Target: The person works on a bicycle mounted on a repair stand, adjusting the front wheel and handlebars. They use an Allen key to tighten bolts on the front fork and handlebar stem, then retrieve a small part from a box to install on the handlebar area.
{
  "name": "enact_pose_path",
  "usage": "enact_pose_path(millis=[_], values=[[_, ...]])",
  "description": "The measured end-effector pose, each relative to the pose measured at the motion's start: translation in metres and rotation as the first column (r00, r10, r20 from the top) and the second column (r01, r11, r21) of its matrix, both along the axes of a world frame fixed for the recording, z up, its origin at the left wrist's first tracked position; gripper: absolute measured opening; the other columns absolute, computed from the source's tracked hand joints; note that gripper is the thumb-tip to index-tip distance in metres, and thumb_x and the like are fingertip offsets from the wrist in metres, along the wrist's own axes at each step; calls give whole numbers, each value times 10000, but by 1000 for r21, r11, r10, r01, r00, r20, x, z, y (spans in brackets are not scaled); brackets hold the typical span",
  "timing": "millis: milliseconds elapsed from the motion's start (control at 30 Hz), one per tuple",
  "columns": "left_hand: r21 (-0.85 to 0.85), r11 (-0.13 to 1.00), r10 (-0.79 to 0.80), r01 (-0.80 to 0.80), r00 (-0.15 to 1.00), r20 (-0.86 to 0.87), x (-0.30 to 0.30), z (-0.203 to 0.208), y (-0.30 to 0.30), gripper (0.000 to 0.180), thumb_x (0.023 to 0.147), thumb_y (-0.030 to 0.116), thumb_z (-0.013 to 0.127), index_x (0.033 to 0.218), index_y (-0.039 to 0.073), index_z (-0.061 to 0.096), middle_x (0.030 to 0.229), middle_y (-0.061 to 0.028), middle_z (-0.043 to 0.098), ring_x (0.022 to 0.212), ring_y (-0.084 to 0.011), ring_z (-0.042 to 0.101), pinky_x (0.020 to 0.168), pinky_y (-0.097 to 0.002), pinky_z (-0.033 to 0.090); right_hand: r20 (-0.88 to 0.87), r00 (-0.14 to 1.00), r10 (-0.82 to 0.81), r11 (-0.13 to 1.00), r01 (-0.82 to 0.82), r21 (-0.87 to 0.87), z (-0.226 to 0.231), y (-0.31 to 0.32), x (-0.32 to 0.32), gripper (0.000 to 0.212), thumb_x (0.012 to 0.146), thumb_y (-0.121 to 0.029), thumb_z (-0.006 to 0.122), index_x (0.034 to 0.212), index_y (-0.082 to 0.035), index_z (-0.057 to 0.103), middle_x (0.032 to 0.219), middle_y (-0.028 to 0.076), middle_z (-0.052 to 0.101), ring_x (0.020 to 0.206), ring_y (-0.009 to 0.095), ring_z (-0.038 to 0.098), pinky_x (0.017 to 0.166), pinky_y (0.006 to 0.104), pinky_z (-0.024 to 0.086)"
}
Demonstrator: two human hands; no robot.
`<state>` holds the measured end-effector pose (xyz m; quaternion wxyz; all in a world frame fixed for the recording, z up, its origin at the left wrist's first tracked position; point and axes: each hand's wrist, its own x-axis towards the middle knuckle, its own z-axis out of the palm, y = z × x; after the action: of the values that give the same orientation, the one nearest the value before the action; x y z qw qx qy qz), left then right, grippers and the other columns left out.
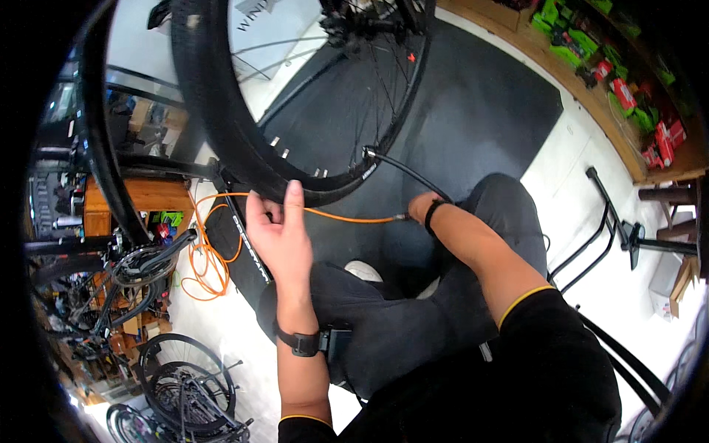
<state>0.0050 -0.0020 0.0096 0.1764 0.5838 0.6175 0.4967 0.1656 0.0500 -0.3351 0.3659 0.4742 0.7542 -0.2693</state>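
Tire (214, 111) sits just beyond the left hand (281, 240), whose parted fingers meet its lower edge, likely steadying it; orange hose (351, 219) and black hose (406, 170) reach the right hand (423, 207), whose grip I cannot tell.

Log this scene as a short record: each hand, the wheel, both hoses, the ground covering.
Left hand: at the tyre's lower edge, thumb and fingers apart; contact unclear
Right hand: beside the orange hose's metal fitting; grip hidden
Wheel: spoked, black tyre
Black hose: runs from the rim toward the right forearm
Orange hose: passes behind the left hand, loops at left
Ground covering: dark mat
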Motion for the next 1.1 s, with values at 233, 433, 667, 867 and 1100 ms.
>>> enact_pose_path(millis=[233, 433, 667, 867, 1100], values=[[72, 995, 59, -67, 993, 105, -10, -11, 1, 452, 1047, 297, 572, 1244, -109, 552, 873, 34, 517, 776, -61, 440, 689, -211, 388, -387, 919, -78, 979, -2, -203, 179, 29, 10, 519, 906, -494, 688, 913, 24, 718, 805, 136, 698, 747, 307, 661, 677, 447, 529], [63, 973, -230, 223, 891, 391, -35, -21, 18, 348, 1066, 309, 534, 1082, -29, 617, 927, 32, 521, 878, -59, 449, 806, -219, 379, -657, 753, -17, 861, 346, 374, 205, 81, 45, 438, 914, -317, 676, 1126, 66, 653, 1063, 261, 697, 1049, 397, 667, 905, 459, 524], [122, 896, -433, 427, 775, 460, -42, -37, 44, 469, 1070, 415, 481, 841, 6, 490, 869, 21, 345, 824, -100, 341, 763, -256, 306, -856, 513, -65, 907, 388, 164, 176, 95, 32, 331, 929, -116, 633, 1214, 52, 617, 1085, 261, 688, 1066, 396, 661, 902, 442, 516], [118, 867, -485, 484, 765, 425, -42, -29, 41, 511, 1054, 475, 478, 920, -17, 514, 943, -1, 390, 886, -120, 380, 812, -269, 323, -824, 511, 247, 894, 208, 397, 175, 105, 36, 245, 911, -76, 619, 1115, 51, 669, 1030, 246, 691, 994, 412, 659, 874, 444, 517], [152, 913, -407, 379, 874, 265, -40, -33, 46, 508, 1029, 460, 535, 920, -36, 559, 886, -33, 427, 830, -140, 407, 763, -292, 360, -773, 593, 227, 841, 280, 462, 190, 143, 53, 205, 852, -40, 607, 1024, -8, 713, 966, 212, 704, 937, 390, 675, 830, 453, 544]])
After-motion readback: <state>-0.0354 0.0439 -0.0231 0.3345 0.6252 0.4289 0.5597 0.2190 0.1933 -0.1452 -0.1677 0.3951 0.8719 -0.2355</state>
